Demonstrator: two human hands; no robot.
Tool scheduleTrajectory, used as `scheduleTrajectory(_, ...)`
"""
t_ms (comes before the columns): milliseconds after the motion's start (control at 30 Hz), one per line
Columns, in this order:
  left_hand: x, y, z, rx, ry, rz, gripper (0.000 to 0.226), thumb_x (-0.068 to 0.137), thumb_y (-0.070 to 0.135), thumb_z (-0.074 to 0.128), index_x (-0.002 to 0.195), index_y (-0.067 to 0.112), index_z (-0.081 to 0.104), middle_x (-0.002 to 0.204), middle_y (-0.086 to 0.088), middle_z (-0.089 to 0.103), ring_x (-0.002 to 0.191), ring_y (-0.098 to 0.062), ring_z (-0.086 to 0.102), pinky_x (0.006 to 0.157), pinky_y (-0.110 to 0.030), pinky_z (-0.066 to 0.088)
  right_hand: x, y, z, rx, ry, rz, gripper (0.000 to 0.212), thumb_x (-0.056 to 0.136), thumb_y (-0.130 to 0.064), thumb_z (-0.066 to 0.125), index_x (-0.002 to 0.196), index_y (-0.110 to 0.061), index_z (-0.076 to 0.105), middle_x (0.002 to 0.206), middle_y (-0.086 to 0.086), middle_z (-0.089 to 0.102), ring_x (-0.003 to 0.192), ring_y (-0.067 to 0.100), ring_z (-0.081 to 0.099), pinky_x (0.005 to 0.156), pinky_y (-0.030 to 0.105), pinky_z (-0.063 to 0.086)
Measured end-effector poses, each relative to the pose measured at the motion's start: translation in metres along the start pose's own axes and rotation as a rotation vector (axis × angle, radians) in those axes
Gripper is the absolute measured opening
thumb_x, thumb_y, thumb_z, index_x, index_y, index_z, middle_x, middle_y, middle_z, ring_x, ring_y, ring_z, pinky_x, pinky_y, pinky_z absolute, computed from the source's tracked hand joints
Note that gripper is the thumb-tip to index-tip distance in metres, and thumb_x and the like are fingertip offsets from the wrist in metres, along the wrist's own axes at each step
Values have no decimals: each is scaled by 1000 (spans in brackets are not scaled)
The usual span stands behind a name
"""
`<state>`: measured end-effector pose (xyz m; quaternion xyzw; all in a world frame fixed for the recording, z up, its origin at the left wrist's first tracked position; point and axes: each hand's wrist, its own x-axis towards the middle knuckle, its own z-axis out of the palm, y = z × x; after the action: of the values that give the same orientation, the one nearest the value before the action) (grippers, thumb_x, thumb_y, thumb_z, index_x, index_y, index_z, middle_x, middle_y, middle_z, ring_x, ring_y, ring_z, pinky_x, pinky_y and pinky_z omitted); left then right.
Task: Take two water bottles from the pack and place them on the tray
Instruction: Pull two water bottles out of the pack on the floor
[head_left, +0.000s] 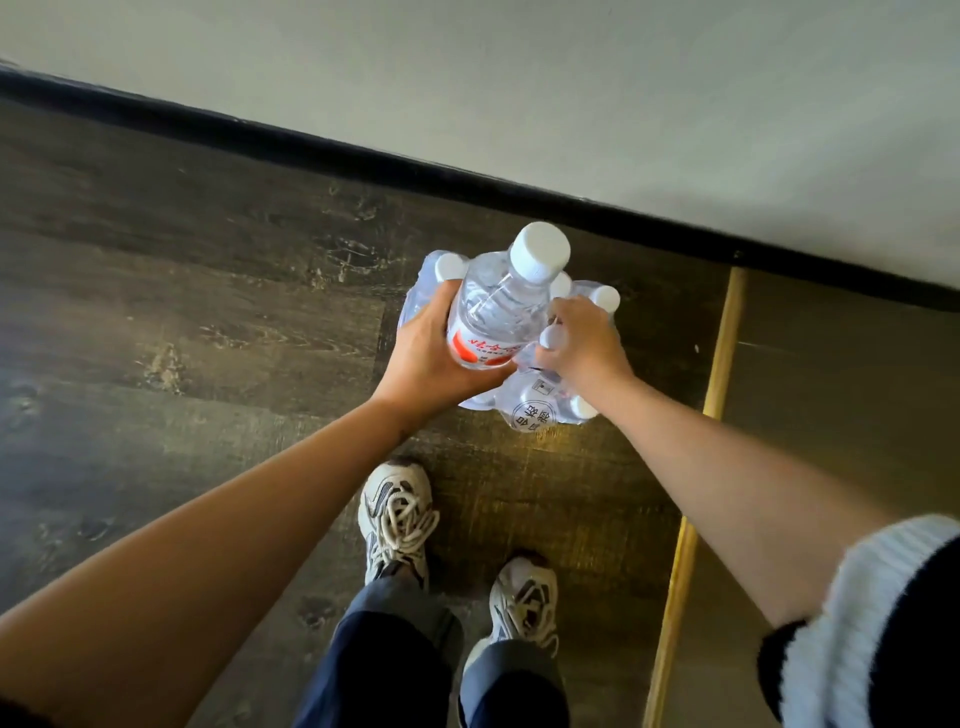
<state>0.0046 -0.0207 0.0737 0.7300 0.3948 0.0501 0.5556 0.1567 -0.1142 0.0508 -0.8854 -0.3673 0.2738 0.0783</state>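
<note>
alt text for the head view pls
A person's left hand holds a clear water bottle above a shrink-wrapped pack on the wooden floor, while the right hand grips another bottle top in the pack.

Bare floor (208, 291) left of pack (524, 410)

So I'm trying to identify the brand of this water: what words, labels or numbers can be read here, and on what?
Bottle label, on the bottle in the left hand: red characters, upside down and too blurred to read.
Round print on the pack's plastic wrap: dark Chinese characters in a circle, upside down, not readable.
Small square mark on the wrap: too small to read.
No numbers are legible.
</note>
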Motion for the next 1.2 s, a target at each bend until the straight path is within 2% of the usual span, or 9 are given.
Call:
scheduleTrajectory(67,1,9,0,24,-14,-7,65,57,39,83,106,37,41,88,32,52,79,21,54,64,6,41,-16,-3,-25,104,34,-1,28,70,-10,73,95,-7,60,107,13,61,97,27,57,83,37,49)
scheduleTrajectory(200,-2,25,3,41,-49,14,70,58,40,84,115,26,46,98,22,60,87,0,58,70,-4,40,-52,-12,-90,179,106,-104,31,61,-9,80,87,-5,64,97,10,63,84,15,52,73,25,45)
scheduleTrajectory(333,-6,47,9,19,-64,35,72,57,40,85,117,30,45,103,18,59,90,1,58,75,-7,41,-79,-17,-155,192,182,-161,29,55,-5,79,82,-7,67,83,6,64,72,14,52,64,2,33)
scheduleTrajectory(433,-5,60,16,-6,-93,53,75,59,41,84,121,30,42,110,16,57,96,1,54,75,-4,35,-93,-15,-177,193,226,-152,28,54,-5,76,80,-8,67,79,2,62,69,14,51,67,0,33)
scheduleTrajectory(600,-2,61,35,25,-147,74,77,60,44,81,123,32,39,117,12,58,96,3,53,73,0,34,-95,-5,-160,203,157,-88,32,58,-5,79,88,-4,68,94,13,68,82,21,57,67,15,38)
scheduleTrajectory(667,-1,58,41,43,-149,70,74,59,46,81,117,40,36,106,24,53,87,15,54,62,7,37,-93,1,-148,268,191,-70,32,59,-5,78,90,-4,67,96,12,68,88,26,59,73,24,41)
scheduleTrajectory(800,3,53,46,30,-111,58,72,56,49,82,112,43,36,92,34,49,86,37,42,65,14,30,-90,22,-121,475,144,-69,50,62,-7,81,106,-10,59,110,5,62,105,26,56,88,36,48)
scheduleTrajectory(967,7,46,51,15,-113,31,68,54,47,82,107,41,41,89,28,57,80,25,54,62,6,41,-76,43,-94,685,-13,-47,83,51,-27,87,121,-13,44,119,14,56,112,29,54,97,53,47)
scheduleTrajectory(1200,18,39,49,-28,-97,4,68,56,41,84,110,32,44,96,18,60,82,12,57,63,0,44,-56,59,-60,682,-114,108,73,53,-9,86,114,-20,49,113,-2,56,114,20,52,102,46,44)
